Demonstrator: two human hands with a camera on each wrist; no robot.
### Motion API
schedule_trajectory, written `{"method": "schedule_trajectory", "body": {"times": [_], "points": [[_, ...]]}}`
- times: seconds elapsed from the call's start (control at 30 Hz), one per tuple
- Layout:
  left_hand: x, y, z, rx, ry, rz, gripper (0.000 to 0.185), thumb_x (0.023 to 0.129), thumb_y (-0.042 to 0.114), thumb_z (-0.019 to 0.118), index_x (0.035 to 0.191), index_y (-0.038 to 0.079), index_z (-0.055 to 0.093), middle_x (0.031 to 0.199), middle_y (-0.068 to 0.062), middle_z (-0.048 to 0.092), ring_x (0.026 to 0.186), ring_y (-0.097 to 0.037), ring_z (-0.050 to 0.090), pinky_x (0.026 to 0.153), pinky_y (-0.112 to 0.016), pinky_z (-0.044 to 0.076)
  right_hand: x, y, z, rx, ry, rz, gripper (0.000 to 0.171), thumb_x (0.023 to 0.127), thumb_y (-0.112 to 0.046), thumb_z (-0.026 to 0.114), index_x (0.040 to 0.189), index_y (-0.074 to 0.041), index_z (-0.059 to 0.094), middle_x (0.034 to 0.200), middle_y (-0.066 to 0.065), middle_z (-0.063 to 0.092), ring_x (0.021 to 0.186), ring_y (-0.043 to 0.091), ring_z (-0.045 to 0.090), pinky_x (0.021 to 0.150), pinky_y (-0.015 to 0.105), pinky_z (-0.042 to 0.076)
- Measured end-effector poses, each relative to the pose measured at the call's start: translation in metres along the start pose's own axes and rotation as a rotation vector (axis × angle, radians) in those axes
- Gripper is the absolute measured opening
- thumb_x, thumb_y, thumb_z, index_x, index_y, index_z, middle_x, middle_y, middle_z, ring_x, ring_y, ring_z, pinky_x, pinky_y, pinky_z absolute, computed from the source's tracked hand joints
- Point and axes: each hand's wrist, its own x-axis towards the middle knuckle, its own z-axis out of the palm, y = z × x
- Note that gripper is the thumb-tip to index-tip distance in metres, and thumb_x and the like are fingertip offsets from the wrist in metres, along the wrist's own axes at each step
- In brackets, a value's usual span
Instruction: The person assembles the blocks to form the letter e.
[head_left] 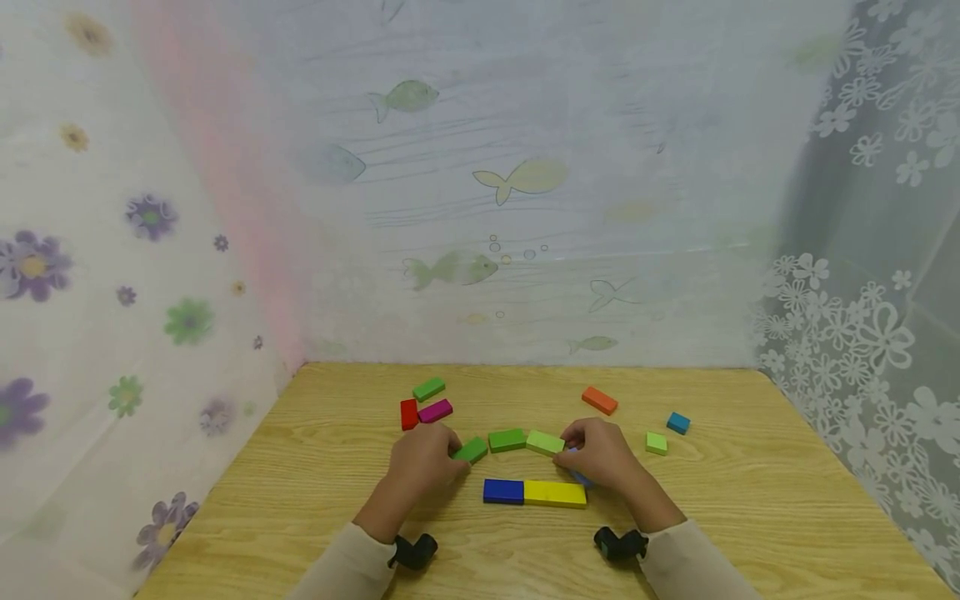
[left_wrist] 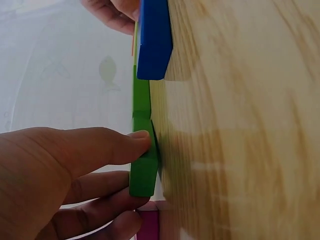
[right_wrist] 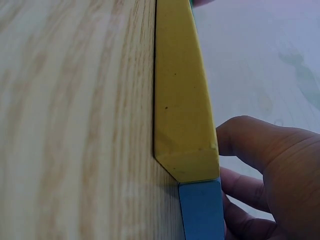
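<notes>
My left hand (head_left: 426, 458) pinches a green block (head_left: 471, 451) between thumb and fingers; in the left wrist view this green block (left_wrist: 144, 175) is seen end-on. A second green block (head_left: 507, 440) and a light green block (head_left: 545, 442) continue rightward from it in a shallow arc. My right hand (head_left: 600, 454) has thumb and index finger at the light green block's right end, pinching it. Below that palm a periwinkle-blue block (head_left: 580, 477) is partly hidden. Nearer me, a dark blue block (head_left: 503, 492) and a longer yellow block (head_left: 555, 494) lie end to end.
Beyond my left hand lie red (head_left: 408, 414), magenta (head_left: 436, 411) and green (head_left: 429, 388) blocks. An orange block (head_left: 600, 400), a small blue block (head_left: 678, 423) and a small lime block (head_left: 656, 442) are on the right. Patterned curtains surround the wooden table (head_left: 750, 500).
</notes>
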Motion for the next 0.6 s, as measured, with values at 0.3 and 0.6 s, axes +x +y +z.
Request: {"method": "schedule_trajectory", "body": {"times": [0.3, 0.6], "points": [[0.0005, -0.0016, 0.0035, 0.012, 0.01, 0.005, 0.024, 0.073, 0.041, 0.079, 0.088, 0.023, 0.077, 0.085, 0.009, 0.068, 0.064, -0.006, 0.052, 0.051, -0.028, 0.04, -0.0002, -0.0007, -0.0002, -0.008, 0.003, 0.002, 0.028, 0.071, -0.029, 0.083, 0.093, -0.017, 0.071, 0.084, -0.005, 0.065, 0.077, 0.008, 0.057, 0.071, 0.03, 0.05], [-0.0019, -0.0006, 0.0026, 0.013, 0.006, 0.018, 0.026, 0.07, 0.045, 0.08, 0.084, 0.023, 0.077, 0.08, 0.012, 0.066, 0.061, -0.006, 0.052, 0.049, -0.028, 0.04, -0.0013, -0.0011, -0.0001, -0.005, 0.003, -0.008, 0.028, 0.071, -0.027, 0.083, 0.093, -0.016, 0.071, 0.083, -0.005, 0.065, 0.076, 0.009, 0.057, 0.07, 0.03, 0.05]]}}
